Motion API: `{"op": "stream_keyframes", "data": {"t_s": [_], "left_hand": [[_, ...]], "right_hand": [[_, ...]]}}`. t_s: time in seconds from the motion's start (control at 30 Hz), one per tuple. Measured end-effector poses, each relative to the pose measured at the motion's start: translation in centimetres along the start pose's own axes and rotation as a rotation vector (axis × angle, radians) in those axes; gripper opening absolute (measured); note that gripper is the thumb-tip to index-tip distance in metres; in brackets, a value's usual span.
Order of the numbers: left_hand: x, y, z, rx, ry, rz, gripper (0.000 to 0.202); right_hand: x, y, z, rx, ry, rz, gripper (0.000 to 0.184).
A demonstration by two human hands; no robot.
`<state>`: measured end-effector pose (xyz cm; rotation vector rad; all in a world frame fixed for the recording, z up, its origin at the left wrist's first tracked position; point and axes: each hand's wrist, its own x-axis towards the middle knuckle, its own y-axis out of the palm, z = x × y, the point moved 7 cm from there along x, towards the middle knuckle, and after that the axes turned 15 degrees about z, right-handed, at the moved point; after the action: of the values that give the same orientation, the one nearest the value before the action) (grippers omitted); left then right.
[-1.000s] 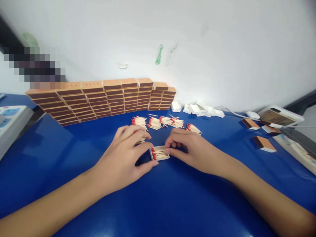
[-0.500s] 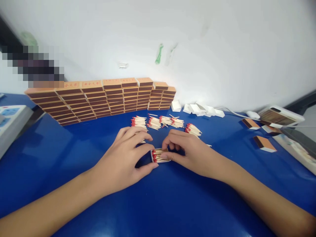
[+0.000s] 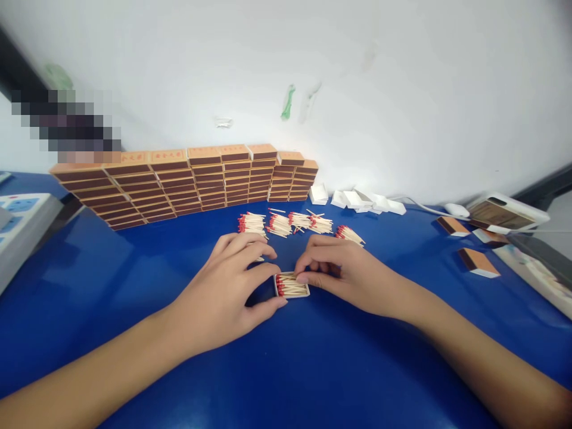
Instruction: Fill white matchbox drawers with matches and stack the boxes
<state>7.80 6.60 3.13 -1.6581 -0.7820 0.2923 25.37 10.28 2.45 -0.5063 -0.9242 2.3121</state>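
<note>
A small white matchbox tray [image 3: 292, 286] full of red-tipped matches lies on the blue table [image 3: 286, 363] between my hands. My left hand [image 3: 223, 289] curls round the tray's left end, thumb and forefinger pinching it. My right hand [image 3: 339, 271] has its fingers bent, the fingertips pressing on the matches at the tray's right end. Several loose bundles of matches [image 3: 286, 222] lie in a row just beyond my hands.
A long wall of stacked orange matchboxes [image 3: 187, 179] stands at the back against the white wall. Empty white trays [image 3: 357, 198] lie at back right, with a few orange sleeves [image 3: 479, 262], a phone [image 3: 507, 211] and a cable. A power strip [image 3: 20, 223] sits far left.
My right hand's fingers have shifted on the tray's right end, settling the matches. The left hand has kept its hold. The view has tilted slightly.
</note>
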Motion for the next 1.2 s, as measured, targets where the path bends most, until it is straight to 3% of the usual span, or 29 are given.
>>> {"op": "stream_keyframes", "data": {"t_s": [0.1, 0.2, 0.27, 0.4, 0.6, 0.73, 0.93, 1.2], "left_hand": [[0.0, 0.0, 0.0, -0.004, -0.010, 0.013, 0.023], [-0.1, -0.1, 0.0, -0.006, -0.009, 0.005, 0.023], [-0.2, -0.1, 0.0, -0.007, -0.004, 0.000, 0.023], [-0.3, 0.0, -0.1, -0.008, -0.001, 0.004, 0.023], [-0.1, -0.1, 0.0, -0.017, -0.006, 0.006, 0.021], [-0.2, -0.1, 0.0, -0.012, -0.006, 0.004, 0.022], [-0.2, 0.0, -0.1, -0.012, -0.002, 0.007, 0.022], [-0.1, 0.0, 0.0, -0.009, -0.003, 0.007, 0.022]], "right_hand": [[-0.2, -2.0, -1.4, -0.082, 0.072, -0.136, 0.018], [-0.9, -4.4, -3.4, -0.327, 0.177, -0.345, 0.014], [-1.0, -5.0, -4.7, -0.456, 0.220, -0.389, 0.013], [-0.8, -4.9, -5.9, -0.531, 0.247, -0.373, 0.013], [-0.7, -4.8, -5.2, -0.510, 0.256, -0.304, 0.013], [-1.0, -4.9, -4.9, -0.522, 0.259, -0.327, 0.017], [-1.1, -4.7, -5.1, -0.564, 0.336, -0.346, 0.015], [-0.8, -4.4, -5.6, -0.614, 0.316, -0.299, 0.018]]}}
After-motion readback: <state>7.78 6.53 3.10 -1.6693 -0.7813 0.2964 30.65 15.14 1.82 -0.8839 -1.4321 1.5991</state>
